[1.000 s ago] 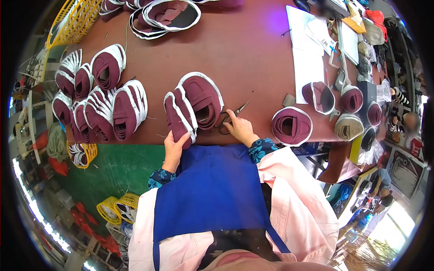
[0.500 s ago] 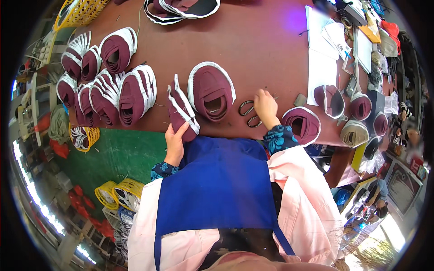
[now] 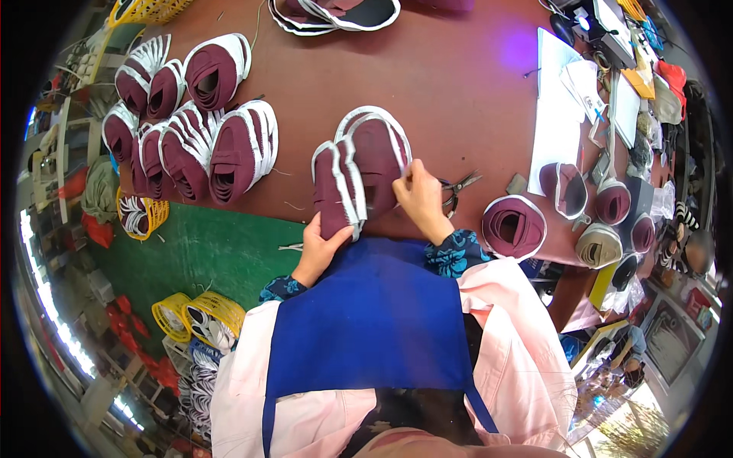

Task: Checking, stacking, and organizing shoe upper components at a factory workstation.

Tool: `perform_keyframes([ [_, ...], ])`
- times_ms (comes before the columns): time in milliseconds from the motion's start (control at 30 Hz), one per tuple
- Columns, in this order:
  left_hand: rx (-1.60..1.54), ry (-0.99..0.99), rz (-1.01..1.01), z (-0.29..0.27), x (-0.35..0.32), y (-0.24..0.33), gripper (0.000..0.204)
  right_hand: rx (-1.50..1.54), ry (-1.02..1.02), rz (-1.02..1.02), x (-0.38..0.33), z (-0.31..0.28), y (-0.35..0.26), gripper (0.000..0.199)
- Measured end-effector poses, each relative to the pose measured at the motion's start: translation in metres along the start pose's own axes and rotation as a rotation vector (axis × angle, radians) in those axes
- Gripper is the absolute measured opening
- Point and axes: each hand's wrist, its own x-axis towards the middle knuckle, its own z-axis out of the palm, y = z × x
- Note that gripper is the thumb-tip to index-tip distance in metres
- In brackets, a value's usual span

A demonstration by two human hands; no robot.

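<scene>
My left hand [image 3: 322,250] grips the lower end of a maroon shoe upper [image 3: 330,183] with a white edge, held tilted on its side. Directly right of it lies a small pile of matching uppers [image 3: 374,153], partly covered by the held one. My right hand [image 3: 424,200] has its fingers pinched at the right edge of the pile's top upper, which looks slightly raised from the one beneath. Just beyond that hand, dark scissors [image 3: 456,192] rest on the table, their handles partly hidden by the wrist.
Stacked maroon uppers [image 3: 237,156] stand in rows at the left of the brown table [image 3: 458,91]. A rolled maroon upper [image 3: 515,227] sits near the front edge at right. Papers [image 3: 556,114], more shoe parts and a beige upper [image 3: 598,244] fill the right side. Yellow baskets [image 3: 217,314] stand below left.
My right hand has left the scissors and moved left to the pile's edge. The scissors lie farther right, blades showing. My left hand has brought its upper right, against the pile.
</scene>
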Motion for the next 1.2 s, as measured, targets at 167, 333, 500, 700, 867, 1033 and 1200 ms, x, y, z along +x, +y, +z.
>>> perform_keyframes([
  [167, -0.066, 0.02, -0.131, -0.01, -0.001, -0.003, 0.044, 0.656, -0.289, 0.286, -0.002, 0.001, -0.034, 0.012],
  [333, -0.473, 0.175, -0.189, -0.03, 0.002, 0.003, 0.047, 0.113, 0.129, 0.117, 0.048, 0.026, 0.072, 0.016],
  [500, -0.534, 0.241, -0.273, -0.044, -0.005, 0.008, 0.047, -0.064, 0.034, 0.067, 0.052, 0.034, 0.083, 0.012],
  [700, -0.14, 0.087, -0.076, -0.032, -0.006, 0.009, 0.05, 0.145, 0.069, 0.26, 0.03, 0.019, 0.052, 0.011],
  [867, 0.191, -0.062, 0.098, -0.013, -0.002, -0.001, 0.054, 0.313, -0.03, 0.36, -0.002, 0.014, 0.024, 0.013],
  [1033, 0.038, -0.026, -0.007, -0.014, 0.0, -0.018, 0.048, 0.691, -0.249, 0.397, -0.018, 0.019, -0.014, 0.014],
  [1200, -0.519, 0.216, -0.157, -0.041, 0.003, 0.005, 0.045, 0.42, 0.055, 0.452, 0.018, 0.031, 0.062, 0.029],
])
